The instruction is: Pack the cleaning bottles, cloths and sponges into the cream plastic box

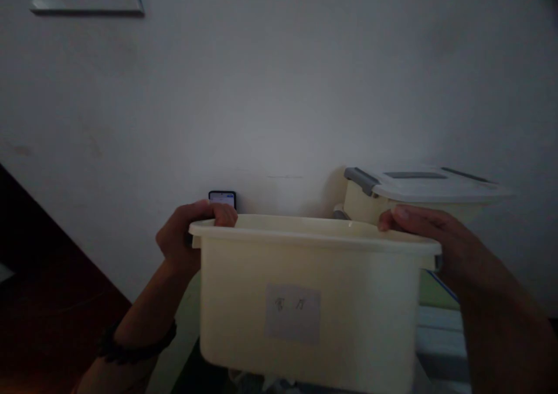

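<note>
A cream plastic storage bin (357, 307) without a lid fills the lower middle of the head view, held up between both hands. On its front is a pale paper label (293, 314) with handwritten characters. My left hand (187, 228) grips the left end of the rim, fingers curled over into the bin. At the right end, my right hand (431, 237) is closed over the rim, its fingers reaching over the inner edge. What lies inside the bin is hidden by its front wall. A dark beaded bracelet (137, 347) circles my left wrist.
Behind on the right stands another bin with a white lid (436, 183) and grey latches. A phone (222, 198) with a lit screen leans near the pale wall (261, 92). Below the held bin, a green surface (440, 289) and some blurred items partly show.
</note>
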Available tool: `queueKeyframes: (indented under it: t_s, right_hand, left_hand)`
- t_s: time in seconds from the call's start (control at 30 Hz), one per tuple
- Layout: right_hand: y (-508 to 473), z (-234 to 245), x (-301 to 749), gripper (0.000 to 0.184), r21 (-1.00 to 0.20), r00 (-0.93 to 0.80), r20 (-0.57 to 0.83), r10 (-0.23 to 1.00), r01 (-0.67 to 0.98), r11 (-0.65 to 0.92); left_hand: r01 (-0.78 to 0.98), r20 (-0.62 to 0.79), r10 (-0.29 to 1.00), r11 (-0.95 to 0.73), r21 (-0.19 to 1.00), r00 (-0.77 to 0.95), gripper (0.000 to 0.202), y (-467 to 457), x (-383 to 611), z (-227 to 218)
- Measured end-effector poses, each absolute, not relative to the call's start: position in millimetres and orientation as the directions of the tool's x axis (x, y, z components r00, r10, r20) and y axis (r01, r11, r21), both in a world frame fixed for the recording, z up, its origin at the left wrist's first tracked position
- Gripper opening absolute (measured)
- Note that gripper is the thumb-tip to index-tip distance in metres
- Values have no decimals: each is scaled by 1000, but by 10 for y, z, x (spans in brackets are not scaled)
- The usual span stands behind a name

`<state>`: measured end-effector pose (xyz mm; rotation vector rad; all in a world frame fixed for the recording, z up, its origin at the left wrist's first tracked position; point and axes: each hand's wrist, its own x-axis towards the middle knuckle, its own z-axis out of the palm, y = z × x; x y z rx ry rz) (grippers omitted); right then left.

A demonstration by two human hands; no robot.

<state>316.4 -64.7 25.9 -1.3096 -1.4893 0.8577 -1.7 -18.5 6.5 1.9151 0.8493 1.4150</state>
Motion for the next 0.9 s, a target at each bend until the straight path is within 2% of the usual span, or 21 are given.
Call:
queueKeyframes:
  t_s: [0.03, 0.07, 0.13, 0.23, 0.3, 0.37, 0.4, 0.47, 0.57, 0.7, 0.8, 0.9]
  right_hand:
    - [-648, 256, 3159, 37, -927, 14, 202, 979, 324, 187]
    - [-650, 254, 3154, 37, -926, 13, 206, 978, 326, 191]
    - [-655, 250, 3147, 37, -927, 15, 207, 978, 323, 191]
    - [-658, 247, 3152, 38, -934, 12, 191, 982, 309, 178]
    - [-659, 248, 3159, 38, -934, 0, 184, 983, 311, 175]
    - [-675, 258, 3157, 36, -925, -20, 197, 980, 329, 193]
    - [-692, 267, 3149, 34, -915, -38, 211, 977, 343, 211]
    - [-749, 295, 3112, 31, -885, -108, 237, 965, 386, 261]
    - [-866, 343, 3026, 38, -807, -219, 248, 944, 493, 326]
    - [-935, 365, 2937, 47, -671, -153, 293, 944, 670, 317]
    - [-864, 326, 2899, 46, -637, -233, 186, 954, 711, 298]
    - [-763, 278, 2867, 40, -624, -298, 138, 945, 715, 316]
  left_hand:
    - [-13, 643, 745, -651, 759, 176, 40, -187, -10, 58]
    - [-77, 632, 749, -631, 772, 197, 35, -188, -6, 54]
    - [-109, 560, 786, -552, 827, 264, 34, -193, -8, 57]
    - [-134, 604, 774, -589, 797, 189, 26, -207, -43, 81]
    - [-68, 583, 800, -580, 812, 139, 11, -216, -90, 99]
    - [62, 450, 880, -463, 884, 151, 10, -218, -142, 116]
    - [126, 356, 919, -378, 917, 169, 13, -217, -161, 122]
    - [231, 180, 964, -225, 947, 198, 33, -210, -168, 128]
    - [379, 29, 973, -117, 918, 230, 54, -209, -90, 119]
    - [447, -1, 946, -152, 881, 324, 67, -258, 65, 106]
    - [505, -13, 887, -251, 826, 461, 64, -315, 121, 91]
    - [604, 7, 842, -393, 694, 540, 57, -343, 129, 60]
